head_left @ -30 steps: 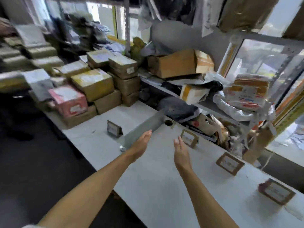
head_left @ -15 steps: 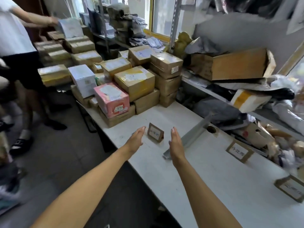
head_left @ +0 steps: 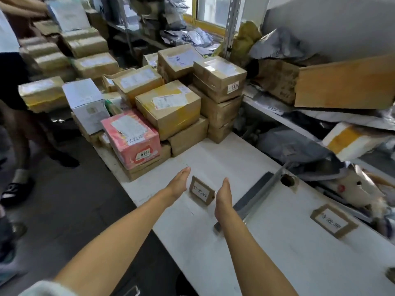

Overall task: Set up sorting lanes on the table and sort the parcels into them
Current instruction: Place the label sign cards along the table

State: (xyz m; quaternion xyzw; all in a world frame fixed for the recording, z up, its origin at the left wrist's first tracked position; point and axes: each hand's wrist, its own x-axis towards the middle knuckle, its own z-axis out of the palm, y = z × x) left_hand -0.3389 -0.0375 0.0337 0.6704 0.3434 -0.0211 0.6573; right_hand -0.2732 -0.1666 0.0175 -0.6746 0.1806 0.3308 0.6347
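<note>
A small cardboard-framed sign with handwritten characters stands on the white desk, near its front edge, propped up and facing the wearer. Both hands flank it with straight, relaxed fingers and hold nothing: the left hand hovers just left of the sign, palm turned inward, and the right hand hovers just right of it, palm facing the left one; neither clearly touches the sign. Just right of the right hand a grey metal angle bar lies diagonally across the desk, running from near the front edge toward a round hole close to the back edge. Farther right along the desk a second sign of the same kind stands nearer the back edge. Beyond the hands, the far end of the desk is stacked with parcels: a pink box with a numbered sticker sits on a flat brown carton at the front edge, a brown box with yellow tape rests on another carton beside it, and a column of brown boxes rises toward the back edge. A white box and more taped cartons lie past them. Behind the desk's back edge a shelf carries an open cardboard box, grey mailer bags and a white-and-yellow parcel. On the floor to the left another person stands reaching toward the far pile.
</note>
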